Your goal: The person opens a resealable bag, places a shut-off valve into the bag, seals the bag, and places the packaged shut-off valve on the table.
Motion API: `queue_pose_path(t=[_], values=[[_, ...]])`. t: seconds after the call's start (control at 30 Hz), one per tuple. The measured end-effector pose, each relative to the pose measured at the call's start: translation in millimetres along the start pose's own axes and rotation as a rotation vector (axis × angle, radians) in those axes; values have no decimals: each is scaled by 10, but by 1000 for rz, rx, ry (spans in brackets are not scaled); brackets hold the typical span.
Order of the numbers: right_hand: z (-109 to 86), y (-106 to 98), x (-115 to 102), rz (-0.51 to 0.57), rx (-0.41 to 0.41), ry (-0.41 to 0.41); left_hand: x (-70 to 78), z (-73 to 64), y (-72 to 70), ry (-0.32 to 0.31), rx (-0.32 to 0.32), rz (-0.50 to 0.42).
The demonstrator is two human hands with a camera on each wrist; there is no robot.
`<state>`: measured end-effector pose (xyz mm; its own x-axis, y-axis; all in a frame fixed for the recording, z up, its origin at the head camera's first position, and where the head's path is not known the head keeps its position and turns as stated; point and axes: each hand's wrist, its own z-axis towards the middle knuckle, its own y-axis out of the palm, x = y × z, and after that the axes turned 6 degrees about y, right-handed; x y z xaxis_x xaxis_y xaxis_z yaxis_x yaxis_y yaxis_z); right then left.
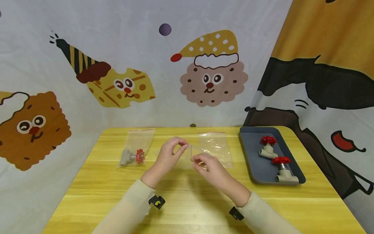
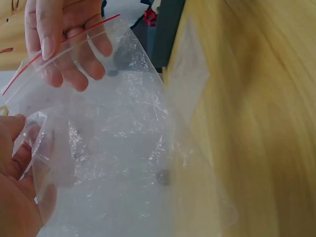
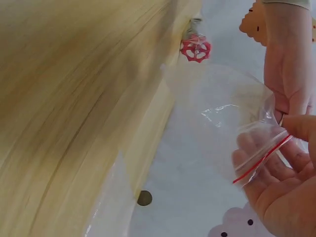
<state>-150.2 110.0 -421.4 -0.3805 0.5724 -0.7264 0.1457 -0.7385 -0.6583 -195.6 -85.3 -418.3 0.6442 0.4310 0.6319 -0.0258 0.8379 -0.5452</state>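
Both hands hold a clear zip bag [image 2: 118, 138] with a red seal line, raised over the table. My left hand [image 1: 169, 155] pinches one side of it near the mouth; its fingertips show through the plastic in the left wrist view. My right hand [image 1: 211, 167] grips the red-lined edge, with the thumb [image 3: 301, 127] on one side and fingers behind the film. The bag hangs thin, and no object shows inside it. Whether its mouth is parted is hard to tell.
A zip bag [image 1: 149, 138] at the left contains a grey valve [image 1: 125, 158] with a red handwheel. Another clear bag [image 1: 217, 148] lies flat behind my right hand. At the right, a grey tray [image 1: 255, 169] holds two valves [image 1: 267, 151] with red handwheels. A printed cloth [image 1: 169, 81] hangs behind the table.
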Motion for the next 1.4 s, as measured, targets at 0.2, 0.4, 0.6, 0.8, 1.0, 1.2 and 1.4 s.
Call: queue_pose_path(t=[0.2,0.4,0.6,0.8,1.0,1.2,1.4], values=[[13,-9,56,186,-60,101,-25,-24,37,-9,7,-12],[26,-94,41,392,-170,135,-53,-21,30,23,38,-6],[54,-154,33,448,-241,220,-73,-25,20,65,37,-1],[43,-167,69,486,-314,180,-42,-17,11,68,6,-27],[37,-162,72,531,-404,164,12,-1,12,64,-14,-47],[31,-150,68,514,-474,151,25,-3,17,32,6,-53],[8,-139,40,371,-316,91,21,-11,9,6,11,-43]])
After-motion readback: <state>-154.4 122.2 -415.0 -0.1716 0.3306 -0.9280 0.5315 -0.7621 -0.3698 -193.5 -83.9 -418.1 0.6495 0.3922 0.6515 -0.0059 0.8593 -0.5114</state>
